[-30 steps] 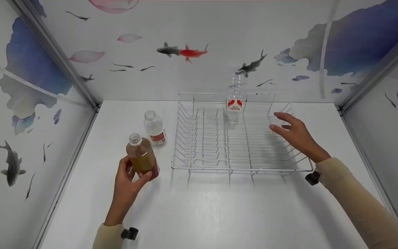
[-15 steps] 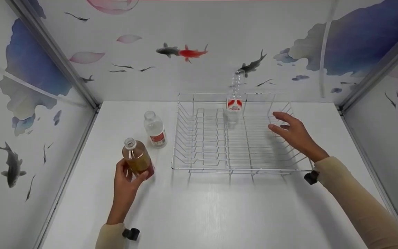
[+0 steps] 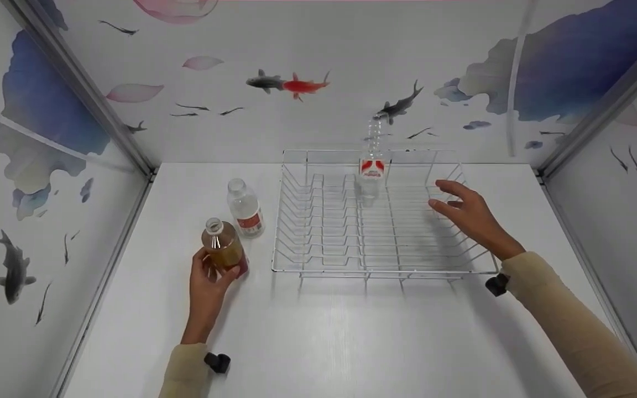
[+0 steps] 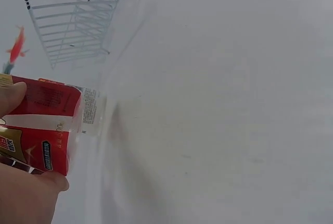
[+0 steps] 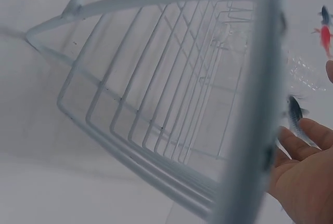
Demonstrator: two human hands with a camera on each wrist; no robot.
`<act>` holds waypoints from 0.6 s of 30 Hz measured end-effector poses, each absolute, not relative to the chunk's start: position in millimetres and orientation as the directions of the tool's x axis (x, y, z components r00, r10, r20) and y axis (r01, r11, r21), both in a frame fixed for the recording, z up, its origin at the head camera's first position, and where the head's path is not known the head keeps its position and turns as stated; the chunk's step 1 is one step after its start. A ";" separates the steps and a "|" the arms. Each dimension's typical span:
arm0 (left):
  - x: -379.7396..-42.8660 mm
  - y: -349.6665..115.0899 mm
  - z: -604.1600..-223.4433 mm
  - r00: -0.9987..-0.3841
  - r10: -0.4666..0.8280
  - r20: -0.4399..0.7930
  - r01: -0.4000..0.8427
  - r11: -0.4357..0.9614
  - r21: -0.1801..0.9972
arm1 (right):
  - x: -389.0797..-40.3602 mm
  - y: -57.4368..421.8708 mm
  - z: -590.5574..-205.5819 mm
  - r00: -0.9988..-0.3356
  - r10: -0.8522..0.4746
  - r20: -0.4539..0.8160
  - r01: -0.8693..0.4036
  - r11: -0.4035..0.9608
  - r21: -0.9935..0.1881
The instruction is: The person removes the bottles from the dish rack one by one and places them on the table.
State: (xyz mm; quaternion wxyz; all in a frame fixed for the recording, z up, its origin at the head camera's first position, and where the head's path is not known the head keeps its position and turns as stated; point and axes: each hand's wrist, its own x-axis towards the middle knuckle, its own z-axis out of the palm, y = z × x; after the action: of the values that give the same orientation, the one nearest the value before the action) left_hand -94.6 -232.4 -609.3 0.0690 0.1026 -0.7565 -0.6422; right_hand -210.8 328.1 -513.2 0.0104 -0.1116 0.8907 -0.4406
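My left hand [image 3: 206, 293] grips an uncapped clear plastic bottle [image 3: 223, 249] with a gold and red label, thumb on the near side and fingers round the far side. In the left wrist view its red label [image 4: 44, 101] lies sideways between thumb and fingers. Just behind it stands a second clear bottle [image 3: 245, 202] with a red and white label. My right hand [image 3: 470, 215], thumb and fingers spread and holding nothing, hovers over the right side of a white wire dish rack [image 3: 429, 272]. A long-necked clear bottle [image 3: 372, 168] stands at the rack's back.
The rack's thick rim bar [image 5: 250, 109] crosses the right wrist view close to the camera. White table surface [image 3: 318, 342] lies in front of the rack. Printed panels [image 3: 318, 33] wall in the back and both sides.
My left hand first drew the bottle slightly left and nearer, then shifted it slightly right and forward. The right hand stays almost still over the rack. The head view has shifted a little.
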 end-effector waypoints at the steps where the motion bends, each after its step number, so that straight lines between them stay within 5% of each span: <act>1: -96.4 -231.9 -611.0 -0.970 -0.243 -0.028 -0.068 0.156 0.985 | -211.1 328.4 -514.0 -0.975 -0.205 0.080 -0.188 0.584 -0.790; 18: -111.1 -229.9 -628.6 -0.974 -0.225 -0.021 -0.056 0.150 0.987 | -210.8 330.7 -516.1 -0.980 -0.189 0.068 -0.168 0.588 -0.791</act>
State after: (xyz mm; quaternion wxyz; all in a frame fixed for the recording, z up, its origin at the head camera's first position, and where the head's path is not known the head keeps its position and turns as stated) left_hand -111.1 -229.9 -628.6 0.0657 0.0929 -0.7556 -0.6451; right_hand -210.8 330.7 -516.1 0.0116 -0.1003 0.8910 -0.4427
